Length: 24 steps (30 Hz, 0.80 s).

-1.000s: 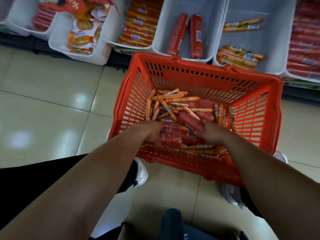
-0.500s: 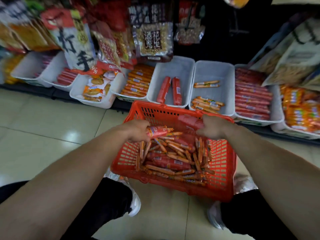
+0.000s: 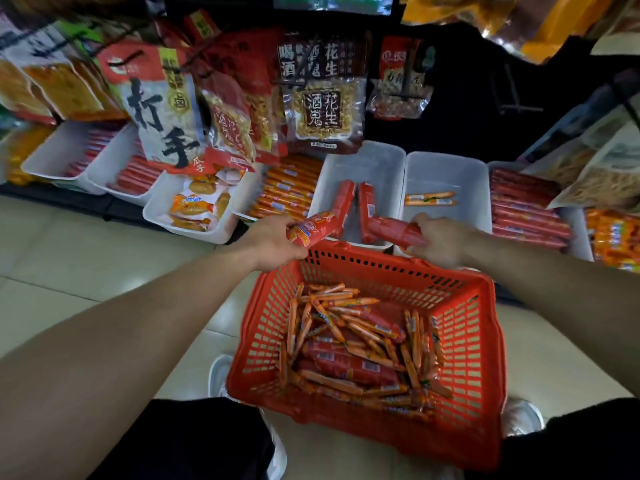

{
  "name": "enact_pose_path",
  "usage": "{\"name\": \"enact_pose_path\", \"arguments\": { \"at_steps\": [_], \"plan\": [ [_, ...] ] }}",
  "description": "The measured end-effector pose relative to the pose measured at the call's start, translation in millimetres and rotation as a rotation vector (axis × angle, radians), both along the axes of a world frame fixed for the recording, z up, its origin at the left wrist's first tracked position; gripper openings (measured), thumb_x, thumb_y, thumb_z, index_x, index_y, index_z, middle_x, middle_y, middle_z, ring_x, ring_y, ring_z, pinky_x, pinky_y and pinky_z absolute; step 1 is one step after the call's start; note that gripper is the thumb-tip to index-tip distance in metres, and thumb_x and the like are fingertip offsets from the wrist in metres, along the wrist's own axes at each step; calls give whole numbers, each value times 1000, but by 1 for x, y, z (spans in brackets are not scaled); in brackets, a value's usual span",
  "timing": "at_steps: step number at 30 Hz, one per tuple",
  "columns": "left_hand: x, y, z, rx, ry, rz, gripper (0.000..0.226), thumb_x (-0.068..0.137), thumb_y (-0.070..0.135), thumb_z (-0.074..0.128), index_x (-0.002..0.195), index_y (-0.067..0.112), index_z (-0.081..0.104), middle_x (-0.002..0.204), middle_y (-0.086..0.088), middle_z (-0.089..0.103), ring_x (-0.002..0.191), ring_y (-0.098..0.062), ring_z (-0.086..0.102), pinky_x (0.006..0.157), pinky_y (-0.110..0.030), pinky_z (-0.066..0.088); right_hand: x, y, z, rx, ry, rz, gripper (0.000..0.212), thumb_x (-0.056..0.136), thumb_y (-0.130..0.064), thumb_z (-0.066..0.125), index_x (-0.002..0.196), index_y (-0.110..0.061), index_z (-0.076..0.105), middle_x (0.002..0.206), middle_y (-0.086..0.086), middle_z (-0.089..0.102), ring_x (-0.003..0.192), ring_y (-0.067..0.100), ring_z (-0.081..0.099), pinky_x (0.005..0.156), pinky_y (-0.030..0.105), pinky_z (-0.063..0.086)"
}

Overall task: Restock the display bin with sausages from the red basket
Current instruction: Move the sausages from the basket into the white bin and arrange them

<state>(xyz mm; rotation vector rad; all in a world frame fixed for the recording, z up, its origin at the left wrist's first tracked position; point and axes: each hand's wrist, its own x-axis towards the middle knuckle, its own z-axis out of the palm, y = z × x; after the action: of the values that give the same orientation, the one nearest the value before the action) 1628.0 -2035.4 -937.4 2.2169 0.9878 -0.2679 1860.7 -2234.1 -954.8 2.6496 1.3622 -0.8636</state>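
Red basket (image 3: pixel 460 344) on the tiled floor (image 3: pixel 86 265), just in front of a row of white bins. It holds a loose pile of thin orange sausage sticks (image 3: pixel 349 327) pointing every way, over several thick red sausages (image 3: pixel 349 368) lying roughly left-right.

Display bin (image 3: pixel 377 164) behind the basket's far rim: two thick red sausages (image 3: pixel 353 206) inside, side by side, long axes running front to back, the left one leaning slightly right at its far end. Bin to its right (image 3: pixel 446 174): two thin orange sticks (image 3: pixel 429 199) lying left-right near the back; front part hidden by the right hand. Bin to the left (image 3: pixel 256 183): stacked orange sausages (image 3: pixel 287 192). Next left bin (image 3: pixel 156 213): small snack packets (image 3: pixel 194 206). Far right bin: rows of red sausages (image 3: pixel 523 209).

Left hand (image 3: pixel 273 242) closed around a thick red sausage (image 3: pixel 313 230), held over the basket's far left corner at the display bin's front edge; long axis tilts up and right, free end pointing into the bin. Right hand (image 3: pixel 443 240) closed around another thick red sausage (image 3: pixel 394 228), over the basket's far rim; long axis nearly left-right, free end pointing left toward the display bin.
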Motion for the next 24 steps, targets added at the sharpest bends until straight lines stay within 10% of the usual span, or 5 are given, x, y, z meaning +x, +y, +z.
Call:
{"name": "enact_pose_path", "arguments": {
  "at_steps": [9,15,24],
  "plan": [
    [37,14,-40,-50,12,101,52,81,24,75,127,19,54,103,-3,64,82,-18,65,58,-26,47,10,71,-60,289,-1,-349,40,99,-19,49,133,-2,34,128,30,47,112,51,54,76,43,41],
    [86,11,-59,-14,-64,168,59,80,27,78,131,16,51,111,-4,63,91,-21,60,73,-29,45,10,56,-80,2,-162,43,46,93,-37,47,132,-13,51,124,13,48,116,38,51,75,42,41],
    [161,13,-98,108,-21,139,65,92,28,66,147,10,36,144,-16,45,129,-34,50,98,-33,42,44,27,-93,27,-67,8,43,93,-41,48,133,-24,47,128,9,46,120,35,49,87,44,46]
  ]
}}
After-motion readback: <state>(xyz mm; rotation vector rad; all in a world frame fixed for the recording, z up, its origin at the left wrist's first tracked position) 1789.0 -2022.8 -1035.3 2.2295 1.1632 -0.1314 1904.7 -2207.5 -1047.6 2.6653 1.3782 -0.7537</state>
